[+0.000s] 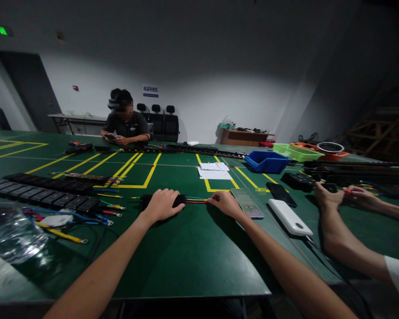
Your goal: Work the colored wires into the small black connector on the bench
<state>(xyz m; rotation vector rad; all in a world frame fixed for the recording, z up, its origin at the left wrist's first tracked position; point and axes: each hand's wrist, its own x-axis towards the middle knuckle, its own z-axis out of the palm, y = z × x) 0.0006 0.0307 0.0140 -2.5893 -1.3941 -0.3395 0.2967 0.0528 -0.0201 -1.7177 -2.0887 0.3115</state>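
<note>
My left hand (162,204) lies over a black block (146,201) on the green table, its fingers wrapped round the block's far side and right end. Blue, yellow and red wires (196,200) run out of the block to the right. At their far end my right hand (224,203) pinches the wire ends between thumb and fingers; the tips are hidden by the fingers. A short green and yellow wire (134,198) sticks out on the block's left. Just right of my right hand lies a phone (252,208) with a lit screen.
Rows of black modules (53,195) with lugged cables and a clear plastic bottle (13,235) are at left. White papers (214,170), a blue bin (266,162), a dark phone (281,194) and a white power bank (290,217) lie rightward. A co-worker's hands (329,195) are at right; another person sits opposite.
</note>
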